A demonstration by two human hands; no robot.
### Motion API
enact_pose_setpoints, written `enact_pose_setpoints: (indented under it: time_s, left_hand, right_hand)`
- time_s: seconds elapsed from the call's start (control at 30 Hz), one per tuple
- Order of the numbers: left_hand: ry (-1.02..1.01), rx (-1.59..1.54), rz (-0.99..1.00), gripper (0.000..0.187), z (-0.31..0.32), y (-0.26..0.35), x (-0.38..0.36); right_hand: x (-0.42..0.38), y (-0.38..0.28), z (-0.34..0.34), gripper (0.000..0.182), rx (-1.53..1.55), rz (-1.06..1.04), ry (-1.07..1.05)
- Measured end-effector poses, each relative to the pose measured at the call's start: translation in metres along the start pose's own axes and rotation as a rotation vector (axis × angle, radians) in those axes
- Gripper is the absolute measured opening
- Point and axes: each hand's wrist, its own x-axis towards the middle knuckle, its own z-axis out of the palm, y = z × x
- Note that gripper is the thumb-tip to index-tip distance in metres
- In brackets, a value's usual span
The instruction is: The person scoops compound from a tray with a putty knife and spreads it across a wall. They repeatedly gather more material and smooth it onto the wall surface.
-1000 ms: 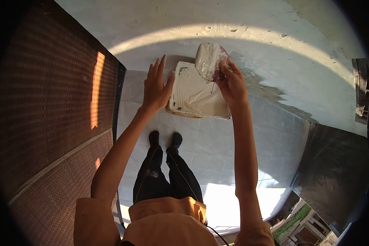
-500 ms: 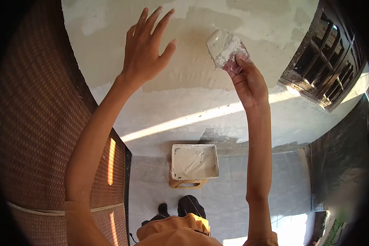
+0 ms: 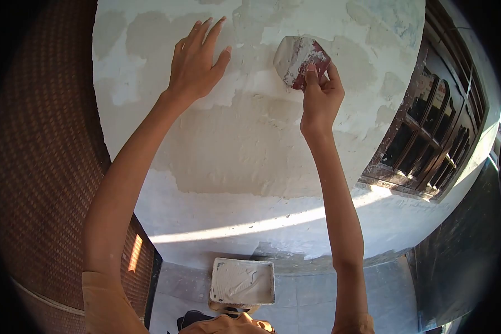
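My right hand (image 3: 321,94) grips a dark red putty spreader (image 3: 312,62), thumb on its near face and fingers behind. White putty is smeared over the spreader's face, and its left edge is right at the wall (image 3: 245,150). To the left, my left hand (image 3: 197,67) is raised with its fingers stretched out and holds nothing; it overlaps the wall in this view. Patches of damp-looking beige putty show on the wall around both hands. Below stands a tray (image 3: 215,284) of white putty with trowel-like marks in it.
A stool (image 3: 245,308) supports the tray on the grey tiled floor (image 3: 312,295). Along the left runs a woven brown panel (image 3: 44,183). A dark wooden window (image 3: 423,128) is set in the wall at right. A strip of sunlight crosses the lower wall.
The view has tilted up, so the tray and window sit lower in it. My right hand has turned the spreader, and more of its red face shows. My left hand stays spread out.
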Motion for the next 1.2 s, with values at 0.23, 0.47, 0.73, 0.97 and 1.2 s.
enact_pose_setpoints:
  time_s: [0.23,0.47,0.73,0.97,1.2]
  left_hand:
    - [0.062,0.029,0.019,0.056,0.021,-0.031,0.026]
    - [0.149,0.044,0.115,0.056,0.046,-0.062,0.052]
    - [-0.023,0.131,0.011,0.064,0.034,-0.057,0.045]
    - [-0.006,0.137,0.020,0.065,0.037,-0.058,0.043]
    - [-0.009,0.161,0.014,0.065,0.037,-0.058,0.043]
  right_hand:
    - [0.017,0.028,0.029,0.041,-0.469,-0.591,-0.043]
    - [0.041,0.061,0.037,0.067,-0.832,-1.084,-0.150]
    - [0.046,0.086,0.032,0.055,-1.038,-1.115,-0.220]
    - [0.038,0.083,0.026,0.050,-1.110,-1.045,-0.310]
    - [0.023,0.088,0.017,0.051,-1.147,-1.002,-0.365]
